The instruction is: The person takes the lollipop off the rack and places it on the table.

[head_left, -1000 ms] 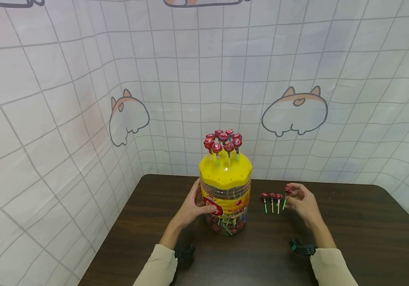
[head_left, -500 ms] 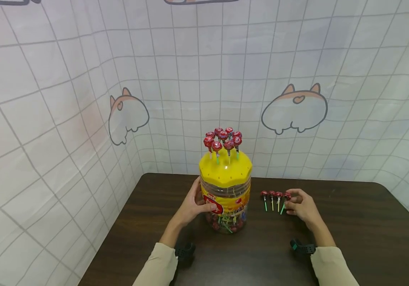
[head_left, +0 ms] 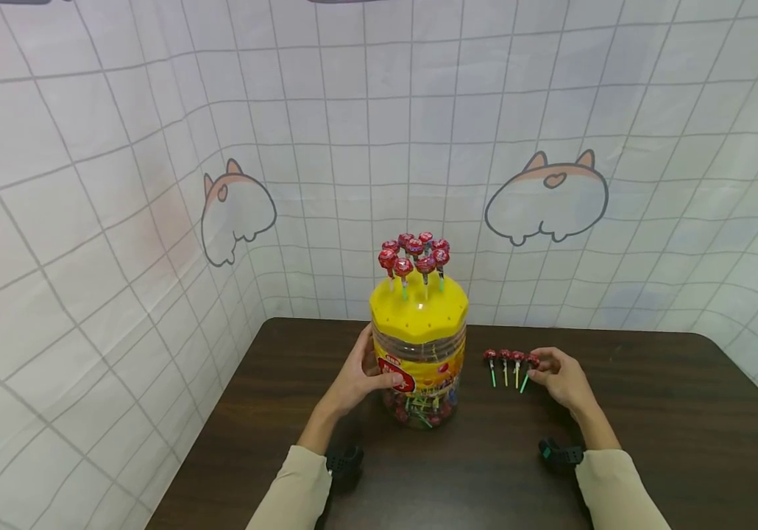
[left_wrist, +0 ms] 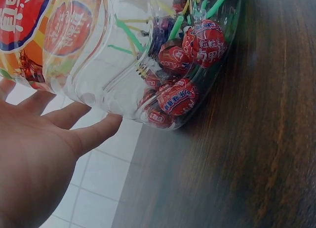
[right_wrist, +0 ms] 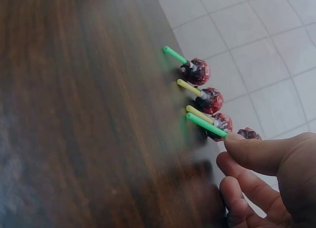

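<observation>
A clear plastic candy jar with a yellow lid stands upright on the table. Several red-wrapped lollipops stick up out of the lid. My left hand holds the jar's left side, thumb across the label and fingers round behind. More lollipops show through the jar's bottom in the left wrist view. To the right, my right hand pinches a lollipop by its green stick, thumb in front and its head partly hidden. It is low at the right end of a row of three lollipops.
The dark wooden table has its far edge close behind the jar and the row. A white gridded curtain with cartoon dog prints hangs behind and at the left. A black strap sits on each wrist.
My right hand has lowered the lollipop to the table at the row's right end, still pinching it. The left hand keeps its hold on the jar. The head view has tilted down slightly.
</observation>
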`<state>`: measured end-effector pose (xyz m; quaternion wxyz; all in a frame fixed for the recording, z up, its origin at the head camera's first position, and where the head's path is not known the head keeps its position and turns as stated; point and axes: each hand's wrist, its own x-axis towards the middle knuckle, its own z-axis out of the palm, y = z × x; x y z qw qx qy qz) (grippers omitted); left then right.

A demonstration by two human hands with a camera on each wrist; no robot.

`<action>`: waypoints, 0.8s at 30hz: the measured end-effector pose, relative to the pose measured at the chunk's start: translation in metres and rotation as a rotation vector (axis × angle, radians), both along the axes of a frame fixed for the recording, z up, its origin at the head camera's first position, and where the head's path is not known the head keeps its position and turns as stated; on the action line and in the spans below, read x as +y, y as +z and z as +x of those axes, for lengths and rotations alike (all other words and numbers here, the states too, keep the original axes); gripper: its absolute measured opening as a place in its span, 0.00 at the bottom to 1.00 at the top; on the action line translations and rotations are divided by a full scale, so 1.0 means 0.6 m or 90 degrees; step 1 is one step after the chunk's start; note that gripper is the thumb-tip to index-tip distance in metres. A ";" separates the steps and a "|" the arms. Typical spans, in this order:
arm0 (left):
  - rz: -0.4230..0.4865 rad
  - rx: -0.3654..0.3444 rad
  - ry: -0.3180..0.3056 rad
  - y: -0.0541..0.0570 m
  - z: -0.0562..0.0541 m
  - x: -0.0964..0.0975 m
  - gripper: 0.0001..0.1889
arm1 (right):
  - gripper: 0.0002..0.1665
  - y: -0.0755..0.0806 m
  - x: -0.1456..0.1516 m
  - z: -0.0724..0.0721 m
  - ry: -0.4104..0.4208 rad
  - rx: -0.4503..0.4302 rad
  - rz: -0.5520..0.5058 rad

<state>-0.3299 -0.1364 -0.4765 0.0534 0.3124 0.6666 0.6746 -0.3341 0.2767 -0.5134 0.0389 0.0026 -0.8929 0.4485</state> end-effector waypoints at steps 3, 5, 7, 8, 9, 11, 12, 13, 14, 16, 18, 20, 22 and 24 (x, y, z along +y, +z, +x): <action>-0.001 0.000 0.006 0.001 -0.001 0.001 0.51 | 0.24 0.000 0.001 -0.002 0.000 -0.007 0.007; -0.005 0.001 0.011 0.001 -0.001 0.001 0.51 | 0.24 0.000 0.001 -0.004 -0.002 -0.014 0.014; -0.009 0.002 0.016 0.001 -0.001 0.001 0.51 | 0.24 0.001 0.002 -0.005 -0.002 -0.018 0.023; -0.010 0.002 0.018 0.001 0.000 0.001 0.51 | 0.25 0.001 0.003 -0.006 -0.001 -0.019 0.026; -0.010 0.001 0.019 0.001 0.000 0.000 0.52 | 0.25 0.002 0.003 -0.007 0.000 -0.021 0.027; -0.011 0.000 0.022 0.001 0.001 0.001 0.52 | 0.24 0.002 0.003 -0.008 -0.001 -0.025 0.032; -0.011 -0.001 0.022 0.001 0.001 0.001 0.52 | 0.24 0.003 0.004 -0.009 -0.001 -0.027 0.034; -0.012 -0.001 0.023 0.001 0.001 0.001 0.52 | 0.23 0.003 0.004 -0.009 0.001 -0.030 0.033; -0.012 -0.002 0.024 0.002 0.001 0.001 0.52 | 0.23 0.004 0.005 -0.010 0.000 -0.033 0.033; -0.015 -0.002 0.026 0.002 0.002 0.001 0.52 | 0.22 0.004 0.006 -0.011 -0.004 -0.037 0.033; -0.017 -0.001 0.027 0.002 0.001 0.002 0.51 | 0.22 0.005 0.006 -0.011 -0.003 -0.039 0.032; -0.019 0.000 0.028 0.001 0.001 0.002 0.51 | 0.22 0.006 0.006 -0.012 -0.008 -0.042 0.032; -0.017 0.002 0.026 0.000 0.000 0.002 0.51 | 0.22 0.007 0.004 -0.013 -0.007 -0.044 0.034; -0.016 0.001 0.024 0.000 0.000 0.002 0.51 | 0.23 0.007 0.002 -0.014 -0.007 -0.043 0.037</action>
